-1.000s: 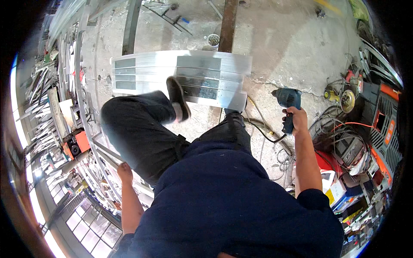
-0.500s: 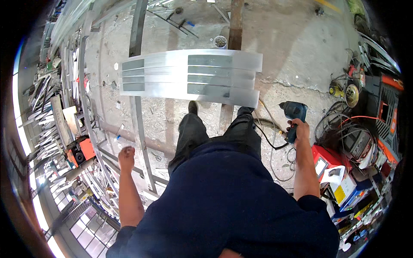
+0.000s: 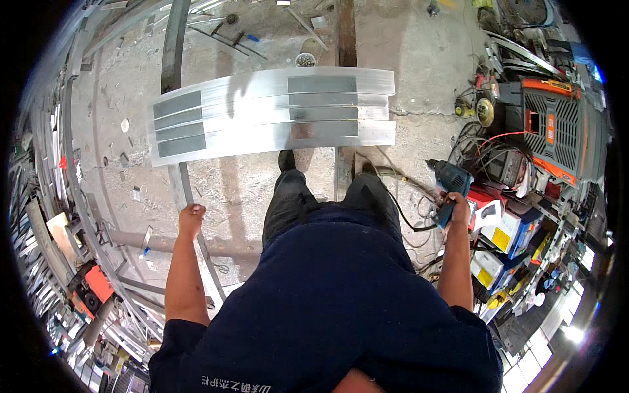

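My right hand is wrapped round the handle of a dark teal power drill. It hangs out to my right, its chuck pointing forward and left. A black cord runs from it. Out to my left, my left hand is closed with curled fingers, above a steel beam. Whatever it holds, if anything, is too small to make out. Ahead of my feet lie several silvery metal strips with dark grey patches, side by side across two steel beams. Neither hand touches them.
A small bucket of hardware stands behind the strips. At right are an orange-and-grey machine, an angle grinder, tangled cables and boxes. Piled metal offcuts and an orange-and-black machine lie at left. Cables cross the floor beside my right foot.
The view has turned, bringing more of the right side in. My left hand has come forward a little, closer to the strips. The drill stays in my right hand, slightly lower in the picture.
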`<state>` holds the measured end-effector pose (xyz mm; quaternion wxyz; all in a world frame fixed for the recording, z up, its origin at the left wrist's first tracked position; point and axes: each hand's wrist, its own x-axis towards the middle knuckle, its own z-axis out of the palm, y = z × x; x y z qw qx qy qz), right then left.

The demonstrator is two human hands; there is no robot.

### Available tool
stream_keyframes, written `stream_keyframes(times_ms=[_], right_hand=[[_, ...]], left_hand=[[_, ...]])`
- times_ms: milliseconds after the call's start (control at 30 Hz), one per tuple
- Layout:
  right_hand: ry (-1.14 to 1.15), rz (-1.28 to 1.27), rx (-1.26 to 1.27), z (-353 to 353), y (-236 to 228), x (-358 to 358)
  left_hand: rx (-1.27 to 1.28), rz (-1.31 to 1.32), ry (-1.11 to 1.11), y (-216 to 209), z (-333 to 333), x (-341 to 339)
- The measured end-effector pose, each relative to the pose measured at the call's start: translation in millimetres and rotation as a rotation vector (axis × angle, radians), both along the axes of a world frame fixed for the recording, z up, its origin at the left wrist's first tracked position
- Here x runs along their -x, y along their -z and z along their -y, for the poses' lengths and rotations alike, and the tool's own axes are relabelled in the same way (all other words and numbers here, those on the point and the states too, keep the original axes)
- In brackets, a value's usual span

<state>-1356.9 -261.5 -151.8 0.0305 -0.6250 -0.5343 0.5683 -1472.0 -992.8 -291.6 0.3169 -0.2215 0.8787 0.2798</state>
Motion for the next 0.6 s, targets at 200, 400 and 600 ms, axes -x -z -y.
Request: stream_keyframes(times_ms=[200, 400, 600], right_hand=[[0.044, -0.018, 0.091, 43, -6, -14], [0.024, 0.07, 0.013, 50, 13, -38], [0.099, 0.097, 0.111, 66, 20, -49]], left_hand=[[-0.224, 0.168, -0.55, 5, 60, -40], [-0.225, 0.255, -0.404, 12, 23, -30], [-0.322, 0.207, 0.294, 48, -131, 32]])
